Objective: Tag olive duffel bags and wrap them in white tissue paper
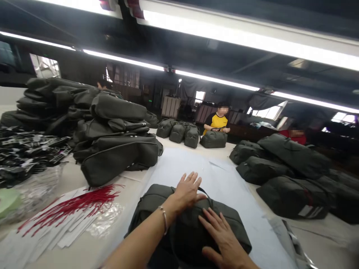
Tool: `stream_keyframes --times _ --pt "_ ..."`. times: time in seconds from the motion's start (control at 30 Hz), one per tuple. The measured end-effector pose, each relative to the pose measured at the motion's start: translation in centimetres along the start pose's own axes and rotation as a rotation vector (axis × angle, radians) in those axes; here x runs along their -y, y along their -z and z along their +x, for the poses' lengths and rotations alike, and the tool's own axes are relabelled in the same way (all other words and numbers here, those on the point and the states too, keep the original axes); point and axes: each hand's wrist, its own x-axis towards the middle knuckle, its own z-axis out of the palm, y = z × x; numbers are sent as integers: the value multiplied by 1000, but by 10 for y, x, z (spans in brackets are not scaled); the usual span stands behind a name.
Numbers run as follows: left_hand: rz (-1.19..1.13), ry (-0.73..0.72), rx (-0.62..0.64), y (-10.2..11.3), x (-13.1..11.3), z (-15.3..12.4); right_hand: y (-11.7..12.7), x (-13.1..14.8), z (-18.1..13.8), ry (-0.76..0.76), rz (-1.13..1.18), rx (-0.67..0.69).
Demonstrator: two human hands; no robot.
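A dark duffel bag (pixel 154 203) lies directly before me on a white sheet (pixel 193 160) that covers the table. Across the bag's far upper side rests my left hand (pixel 188 189), open, palm down, fingers stretched out. My right hand (pixel 220 231) is open too, its spread fingers lying flat on the right part of the bag's top. The bag's straps run over its top, partly hidden under my hands. Its near side is partly covered by my forearms.
Folded dark bags (pixel 120 153) are stacked at left. Nearby are white tags with red cords (pixel 84 203), black straps (pixel 28 149) and clear plastic (pixel 106 220). Filled bags (pixel 294 196) stand at right. Across the table a person in yellow (pixel 218 121) handles another bag (pixel 214 139).
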Motion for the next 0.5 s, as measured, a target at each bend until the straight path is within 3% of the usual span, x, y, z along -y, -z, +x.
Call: stream_keyframes --times 0.1,0.17,0.23,0.37,0.43,0.5 --pt "-9 60 155 -22 19 14 45 -25 11 -67 332 39" --pt "-1 75 194 -31 26 10 71 -68 26 -177 486 -75" --pt "-6 87 184 -36 30 4 86 -128 48 -321 504 -203" --pt "-33 106 249 -53 48 3 76 -257 114 -541 418 -348" --pt "-36 83 324 -68 71 6 59 -304 155 -583 399 -367" --pt "-28 54 312 -83 98 5 41 -335 202 -587 371 -367"
